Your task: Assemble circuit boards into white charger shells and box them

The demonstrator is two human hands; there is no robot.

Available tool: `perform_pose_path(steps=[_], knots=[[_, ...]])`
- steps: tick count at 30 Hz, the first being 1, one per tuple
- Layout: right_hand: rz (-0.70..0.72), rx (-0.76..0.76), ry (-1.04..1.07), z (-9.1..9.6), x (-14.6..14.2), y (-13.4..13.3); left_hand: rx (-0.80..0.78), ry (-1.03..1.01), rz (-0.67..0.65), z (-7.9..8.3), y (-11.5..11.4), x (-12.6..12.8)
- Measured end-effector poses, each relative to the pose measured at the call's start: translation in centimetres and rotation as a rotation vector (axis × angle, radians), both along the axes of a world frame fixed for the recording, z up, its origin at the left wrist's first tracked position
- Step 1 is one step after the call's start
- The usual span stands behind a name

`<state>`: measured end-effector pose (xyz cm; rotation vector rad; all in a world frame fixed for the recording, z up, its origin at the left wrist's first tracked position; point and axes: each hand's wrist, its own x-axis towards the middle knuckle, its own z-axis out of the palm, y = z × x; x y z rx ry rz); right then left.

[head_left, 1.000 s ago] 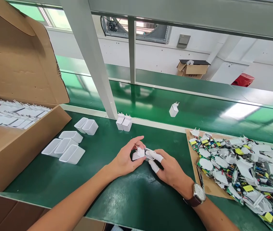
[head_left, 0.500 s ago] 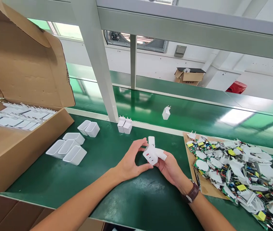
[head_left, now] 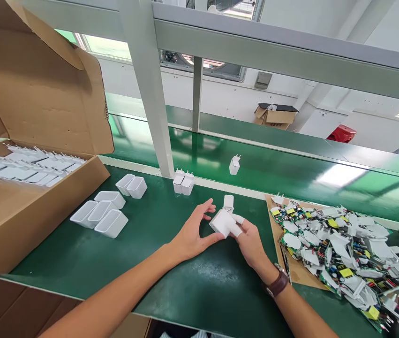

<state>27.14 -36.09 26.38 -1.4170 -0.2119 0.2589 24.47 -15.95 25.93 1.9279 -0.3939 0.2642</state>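
Note:
Between my hands is a white charger (head_left: 222,222), tilted, with its port face turned mostly downward. My right hand (head_left: 252,241) grips it from the right, white covers on the thumb and a finger. My left hand (head_left: 192,234) is open at its left side, fingers spread and thumb tip close to its lower edge; whether the thumb touches cannot be made out. Just beyond the charger shows a small white flat piece (head_left: 228,202); whether it is joined to the charger is unclear. Two white chargers with plug pins (head_left: 183,182) stand farther back on the green table.
Several open white housings (head_left: 111,224) lie left of my hands. An open cardboard box (head_left: 44,211) with rows of white plug parts stands at far left. On the right, circuit boards with white panels (head_left: 336,249) are heaped on cardboard. One charger (head_left: 234,165) sits on the green surface behind.
The charger has turned, so its face with the ports, seen before, now points down and away. My left fingers have drawn slightly off it. The view has shifted slightly.

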Motion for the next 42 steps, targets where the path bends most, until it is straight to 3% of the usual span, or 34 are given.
perform_pose_path(steps=[4, 8, 12, 16, 23, 31, 36, 42], knots=[[-0.095, -0.433, -0.501, -0.8, -0.3, -0.4, -0.038, 0.051, 0.037, 0.6, 0.6, 0.5], [-0.035, -0.576, -0.494, -1.2, 0.3, -0.7, -0.016, 0.050, -0.001, 1.7, 1.1, 0.8], [0.212, -0.561, -0.436, -1.4, 1.0, -0.3, -0.095, 0.092, -0.143, 2.5, 1.1, 0.7], [0.188, -0.590, -0.502, -1.6, 1.1, 0.2, -0.016, 0.088, -0.344, 3.1, 0.9, 0.9], [0.265, -0.420, -0.464, -0.9, 1.4, -1.5, 0.309, -0.100, -0.303, 4.2, 0.8, 0.6], [0.220, -0.421, -0.499, -0.7, 1.1, -1.6, 0.303, -0.240, -0.027, 3.2, -0.7, 1.0], [0.214, -0.415, -0.501, -1.4, 1.2, -1.6, 0.422, -0.451, -0.070, 2.3, -0.8, 0.9], [0.196, -0.433, -0.501, -1.9, 0.8, -1.5, 0.618, -0.178, -0.230, 3.4, 1.3, -0.7]])
